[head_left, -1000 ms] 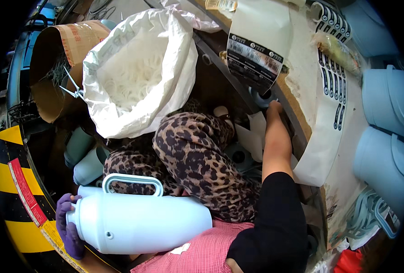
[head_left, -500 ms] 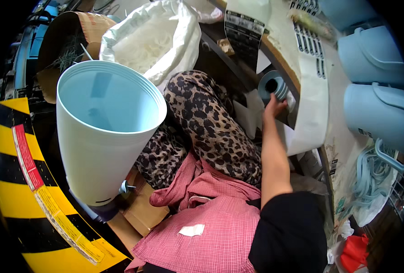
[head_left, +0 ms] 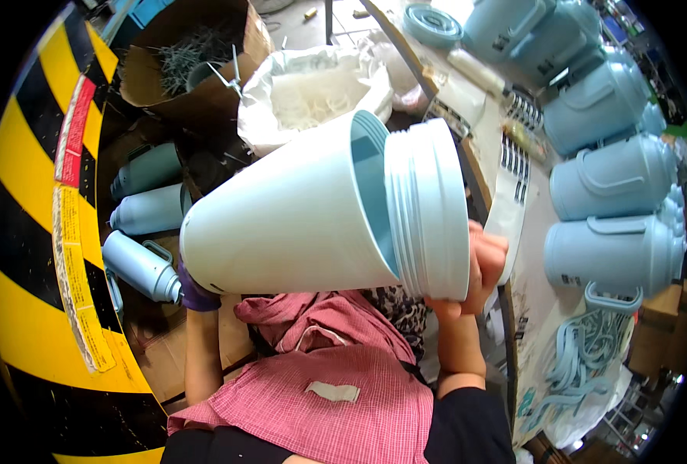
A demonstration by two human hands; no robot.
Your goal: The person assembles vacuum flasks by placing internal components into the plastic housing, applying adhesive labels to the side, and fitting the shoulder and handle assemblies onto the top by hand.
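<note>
A large pale blue tapered jug body (head_left: 282,216) lies tipped on its side across my lap, its wide mouth facing right. My left hand (head_left: 197,292), in a purple glove, is closed around its narrow base, mostly hidden behind it. A ridged pale blue screw collar (head_left: 428,209) is at the mouth, slightly tilted, with a gap into the body still showing. My right hand (head_left: 480,267) grips the collar's outer rim, fingers curled over it. Whether the threads are engaged I cannot tell.
Pale blue jugs with handles (head_left: 606,251) stand along the bench at right, beside loose handles (head_left: 579,356). A white sack (head_left: 312,93) of translucent rings and a carton (head_left: 146,77) of metal pieces sit ahead. Smaller blue bodies (head_left: 150,209) lie left, beside a black-yellow striped edge (head_left: 19,271).
The jug body has gone from upright at left to lying sideways in front of me. My right hand has come from beneath the bench edge to its mouth with the collar.
</note>
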